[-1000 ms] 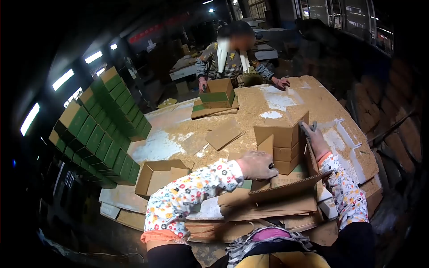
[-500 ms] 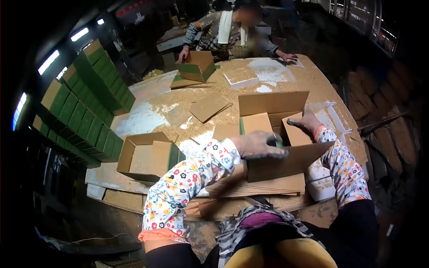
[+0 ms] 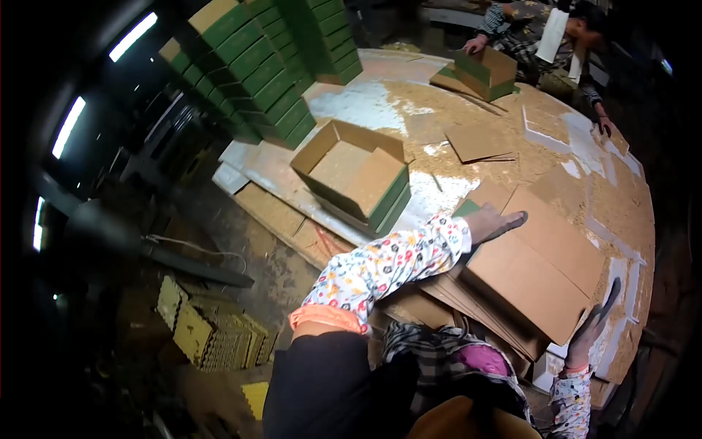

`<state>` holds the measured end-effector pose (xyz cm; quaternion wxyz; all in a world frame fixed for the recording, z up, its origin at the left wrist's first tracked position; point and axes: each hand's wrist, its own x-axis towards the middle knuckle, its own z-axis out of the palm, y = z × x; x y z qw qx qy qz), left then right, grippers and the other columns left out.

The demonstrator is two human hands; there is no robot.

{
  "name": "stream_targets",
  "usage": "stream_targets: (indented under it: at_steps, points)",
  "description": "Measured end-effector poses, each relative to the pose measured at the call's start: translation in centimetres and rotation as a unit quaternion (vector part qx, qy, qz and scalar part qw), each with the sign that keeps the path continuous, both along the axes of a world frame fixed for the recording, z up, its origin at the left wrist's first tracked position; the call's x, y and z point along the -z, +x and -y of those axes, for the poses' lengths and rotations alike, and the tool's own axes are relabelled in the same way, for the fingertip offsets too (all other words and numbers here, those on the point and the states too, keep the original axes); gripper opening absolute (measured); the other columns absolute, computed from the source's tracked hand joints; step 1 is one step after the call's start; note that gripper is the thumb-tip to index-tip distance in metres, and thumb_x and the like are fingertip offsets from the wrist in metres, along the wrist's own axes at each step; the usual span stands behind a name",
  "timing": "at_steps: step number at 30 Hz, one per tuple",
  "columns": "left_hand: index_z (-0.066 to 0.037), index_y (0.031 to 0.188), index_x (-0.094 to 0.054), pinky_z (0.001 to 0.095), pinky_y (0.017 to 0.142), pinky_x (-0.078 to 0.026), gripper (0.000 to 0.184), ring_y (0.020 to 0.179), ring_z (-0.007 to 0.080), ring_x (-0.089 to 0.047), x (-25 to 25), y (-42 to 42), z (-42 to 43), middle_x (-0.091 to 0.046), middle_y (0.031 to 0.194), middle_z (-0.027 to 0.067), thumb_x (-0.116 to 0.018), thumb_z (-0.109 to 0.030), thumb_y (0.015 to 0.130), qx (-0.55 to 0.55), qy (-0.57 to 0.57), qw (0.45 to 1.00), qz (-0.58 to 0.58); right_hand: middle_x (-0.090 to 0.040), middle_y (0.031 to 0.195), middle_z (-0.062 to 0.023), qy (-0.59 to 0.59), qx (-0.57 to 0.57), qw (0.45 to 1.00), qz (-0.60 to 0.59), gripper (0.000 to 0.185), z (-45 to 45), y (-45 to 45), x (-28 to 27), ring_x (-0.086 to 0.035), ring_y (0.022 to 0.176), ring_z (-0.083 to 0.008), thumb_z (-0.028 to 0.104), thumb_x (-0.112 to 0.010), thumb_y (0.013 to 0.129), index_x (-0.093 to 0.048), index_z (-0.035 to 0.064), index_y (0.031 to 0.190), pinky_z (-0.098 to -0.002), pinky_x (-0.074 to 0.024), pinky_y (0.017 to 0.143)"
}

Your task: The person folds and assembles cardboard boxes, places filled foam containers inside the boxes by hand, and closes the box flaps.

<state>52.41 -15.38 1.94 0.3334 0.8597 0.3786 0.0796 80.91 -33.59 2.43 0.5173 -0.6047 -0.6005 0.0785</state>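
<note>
A brown carton [image 3: 537,263] lies in front of me, its top flaps folded down and meeting at a seam. My left hand [image 3: 496,223] rests on the carton's upper left edge, fingers stretched over the top. Beside the carton's right end is my right hand [image 3: 596,322], its fingers extended and pointing away from me; whether they touch the cardboard is hard to tell. Under the carton, flat cardboard sheets [image 3: 482,311] are stacked at the table's near edge. To the left, an open-topped box [image 3: 351,172] sits on another green-sided box.
Green cartons [image 3: 252,66] stand stacked at the upper left. Across the dusty table [image 3: 409,95], a co-worker [image 3: 541,36] has one hand on an open box [image 3: 486,73]. Loose cardboard pieces [image 3: 479,143] lie mid-table. Yellow slotted pieces [image 3: 212,329] are at lower left.
The carton's raised flaps have come down over its contents. My left hand has moved onto its top, and my right hand from inside it to its right end. The view has swung left.
</note>
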Motion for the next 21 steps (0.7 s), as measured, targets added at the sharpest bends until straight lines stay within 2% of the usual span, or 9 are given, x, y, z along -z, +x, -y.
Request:
stream_targets:
  at_steps: [3,5,9,10,12,14,15,18,21]
  points:
    - [0.006,0.134,-0.033,0.0426,0.097,-0.039,0.082,0.093,0.0450,-0.058,0.2,0.9,0.0,-0.060,0.103,0.0283,-0.044,-0.060,0.087,-0.023,-0.286,0.933,0.217,-0.028,0.146,-0.0159,-0.129,-0.068,0.989,0.001,0.063,0.9,9.9,10.2,-0.027,0.134,-0.0271,0.039,-0.041,0.096,-0.022,0.0029,0.144,-0.0347,-0.0216,0.110]
    - [0.013,0.130,-0.033,0.0410,0.104,-0.033,0.087,0.117,0.0433,-0.047,-6.0,1.7,3.9,-0.050,0.121,0.0326,-0.047,-0.060,0.086,-0.198,-0.126,0.957,0.169,-0.034,0.141,-0.0155,-0.172,-0.084,0.972,-0.140,0.064,-1.2,10.5,6.7,-0.033,0.130,-0.0269,0.039,-0.044,0.094,-0.024,0.0029,0.143,-0.0346,-0.0261,0.108]
    - [-0.006,0.130,-0.044,0.0551,0.109,-0.018,0.049,0.133,0.0300,-0.032,2.0,-4.7,4.7,-0.032,0.143,0.0191,-0.055,-0.023,0.085,0.224,0.324,0.898,0.197,-0.046,0.132,-0.0146,-0.244,-0.210,0.845,-0.427,0.066,-5.8,10.7,0.6,-0.044,0.121,-0.0266,0.041,-0.050,0.091,-0.029,0.0029,0.141,-0.0344,-0.0349,0.102]
    - [-0.009,0.126,-0.048,0.0558,0.107,-0.020,0.049,0.129,0.0289,-0.037,4.1,-6.2,2.3,-0.038,0.139,0.0204,-0.059,-0.017,0.079,0.283,0.352,0.892,0.018,-0.048,0.130,-0.0144,-0.262,-0.208,0.840,-0.429,0.067,-6.6,10.3,0.7,-0.047,0.119,-0.0265,0.041,-0.052,0.090,-0.031,0.0029,0.140,-0.0343,-0.0371,0.101]
    - [-0.007,0.125,-0.048,0.0549,0.107,-0.021,0.048,0.123,0.0362,-0.040,2.3,-7.4,2.2,-0.041,0.133,0.0227,-0.062,-0.017,0.080,-0.002,0.339,0.941,-0.022,-0.041,0.135,-0.0235,-0.319,-0.078,0.921,-0.211,0.070,-7.1,6.0,1.5,-0.042,0.124,-0.0314,0.038,-0.058,0.086,-0.034,-0.0028,0.136,-0.0342,-0.0340,0.103]
    - [0.001,0.136,-0.034,0.0394,0.107,-0.027,0.055,0.127,0.0308,-0.037,1.8,-4.6,-2.4,-0.040,0.136,0.0200,-0.056,-0.022,0.091,-0.266,0.093,0.900,0.333,-0.028,0.142,-0.0286,-0.337,-0.030,0.930,-0.146,0.074,-7.0,2.4,0.9,-0.032,0.131,-0.0350,0.043,-0.055,0.087,-0.029,-0.0039,0.138,-0.0350,-0.0269,0.108]
    - [0.004,0.137,-0.029,0.0368,0.106,-0.028,0.059,0.128,0.0276,-0.035,-1.7,-1.5,-2.7,-0.039,0.138,0.0187,-0.054,-0.026,0.093,-0.302,-0.116,0.829,0.455,-0.018,0.146,-0.0292,-0.320,-0.049,0.928,-0.185,0.077,-6.6,0.8,0.0,-0.024,0.136,-0.0362,0.049,-0.050,0.089,-0.024,-0.0021,0.142,-0.0359,-0.0212,0.111]
    - [0.003,0.123,-0.048,0.0373,0.096,-0.041,0.039,0.113,0.0247,-0.049,-1.2,2.6,-5.3,-0.050,0.123,0.0155,-0.058,-0.012,0.089,-0.157,0.123,0.979,-0.044,-0.023,0.148,-0.0221,-0.180,-0.102,0.936,-0.286,0.069,-2.9,4.9,4.8,-0.024,0.137,-0.0285,0.047,-0.044,0.093,-0.028,-0.0002,0.141,-0.0342,-0.0218,0.111]
    - [0.005,0.116,-0.051,0.0306,0.080,-0.052,0.028,0.099,0.0186,-0.056,0.2,-0.2,-7.2,-0.058,0.108,0.0125,-0.049,0.003,0.088,-0.199,-0.068,0.966,0.151,-0.034,0.142,-0.0232,-0.130,0.092,0.931,-0.327,0.064,-1.7,13.3,9.4,-0.034,0.132,-0.0284,0.045,-0.046,0.094,-0.036,-0.0028,0.136,-0.0338,-0.0254,0.110]
